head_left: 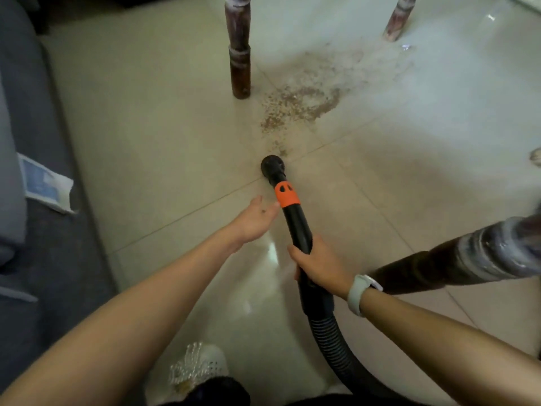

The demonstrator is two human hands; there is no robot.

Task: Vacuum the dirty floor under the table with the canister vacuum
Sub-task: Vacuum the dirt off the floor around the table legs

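A black vacuum wand (297,224) with an orange collar (287,195) points down at the beige tiled floor (164,148). Its round nozzle (272,167) sits at the near tip of a trail of brown crumbs and dust (298,105) spread between the table legs. My right hand (317,263) grips the wand just above the ribbed black hose (330,335). My left hand (257,219) hovers open beside the orange collar, fingertips near it, holding nothing.
Dark wooden table legs stand at the back (240,54), back right (398,19) and close on the right (456,259). A grey sofa (32,171) with a paper (44,186) lines the left side. My white shoe (196,367) is at the bottom.
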